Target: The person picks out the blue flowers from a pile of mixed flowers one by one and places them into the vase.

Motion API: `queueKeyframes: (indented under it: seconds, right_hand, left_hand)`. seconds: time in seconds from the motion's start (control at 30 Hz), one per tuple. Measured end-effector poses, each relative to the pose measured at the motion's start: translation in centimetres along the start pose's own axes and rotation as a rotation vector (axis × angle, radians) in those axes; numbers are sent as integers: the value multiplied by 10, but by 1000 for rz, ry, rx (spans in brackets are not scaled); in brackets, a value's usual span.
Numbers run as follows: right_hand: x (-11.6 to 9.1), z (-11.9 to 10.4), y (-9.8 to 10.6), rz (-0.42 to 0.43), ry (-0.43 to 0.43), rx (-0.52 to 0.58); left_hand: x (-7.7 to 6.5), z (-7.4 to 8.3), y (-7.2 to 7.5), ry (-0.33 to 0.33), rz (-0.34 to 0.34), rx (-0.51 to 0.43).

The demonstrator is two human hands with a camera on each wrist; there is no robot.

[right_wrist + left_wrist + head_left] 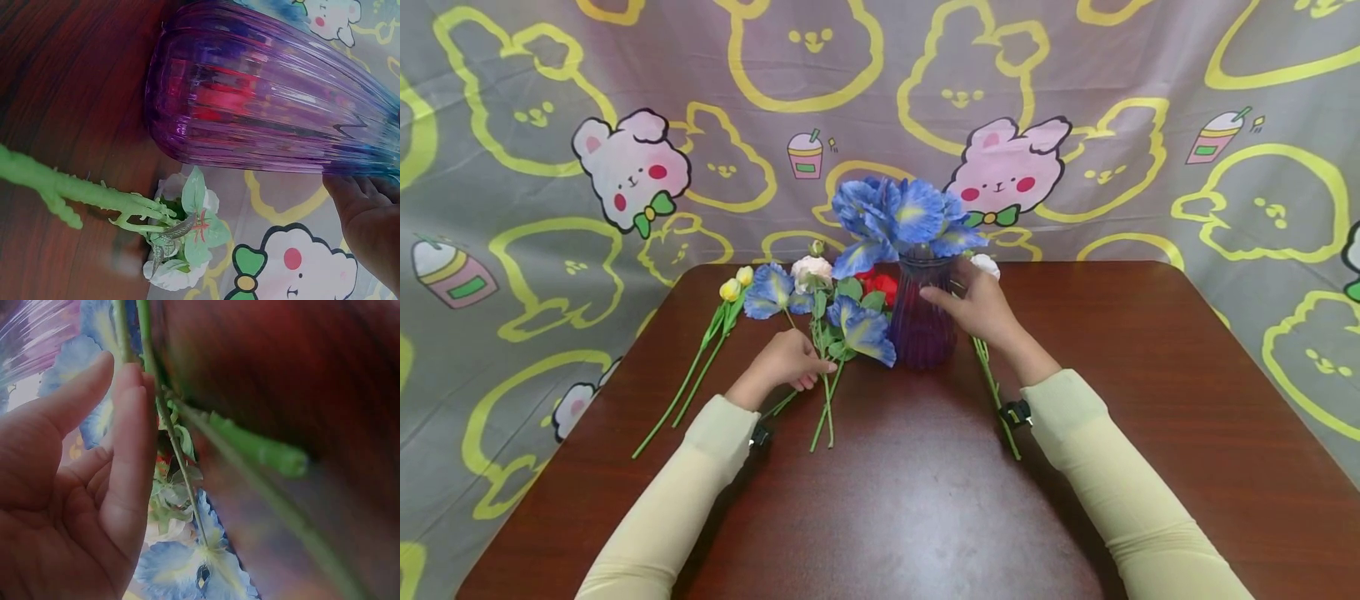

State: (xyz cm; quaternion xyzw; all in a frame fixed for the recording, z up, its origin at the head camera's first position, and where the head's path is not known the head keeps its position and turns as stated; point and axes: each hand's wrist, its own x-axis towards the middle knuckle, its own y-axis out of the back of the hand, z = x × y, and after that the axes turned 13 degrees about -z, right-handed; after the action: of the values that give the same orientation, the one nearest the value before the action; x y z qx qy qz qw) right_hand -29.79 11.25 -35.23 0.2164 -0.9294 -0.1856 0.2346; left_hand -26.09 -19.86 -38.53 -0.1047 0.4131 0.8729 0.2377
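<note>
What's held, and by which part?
Right hand: the purple ribbed transparent vase, by its upper part. Left hand: at the slender green flower stems; whether gripping, can't tell.

Bare table [925, 517] at six o'clock, crowding at nine, around the vase [925, 333].
With twelve pointing away from the person, the path at six runs between the sleeves [688, 467]. A loose iris [867, 332] and, farther out, the left hand [786, 358] obstruct nine; crossing stems [825, 408] lie across eight, a red flower [883, 287] at ten. The right hand [985, 308] blocks two. A white flower's stem [992, 385] bars four, with wood beyond. The curtain [880, 137] walls off twelve; blooms [910, 217] crowd the mouth.
</note>
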Motion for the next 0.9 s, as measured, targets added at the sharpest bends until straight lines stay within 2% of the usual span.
queueKeyframes:
  seconds: [0.3, 0.6, 0.8, 0.9]
  right_hand:
    - [-1, 1, 0, 1, -4, 4]
    - [-1, 0, -1, 10, 7, 13]
    - [0, -1, -1, 2, -10, 18]
    - [-2, -9, -1, -5, -23, 9]
  left_hand:
    - [1, 1, -4, -5, 0, -42]
    - [1, 1, -5, 23, 36, -152]
    - [-3, 3, -5, 12, 72, -167]
    - [-5, 5, -4, 5, 82, -153]
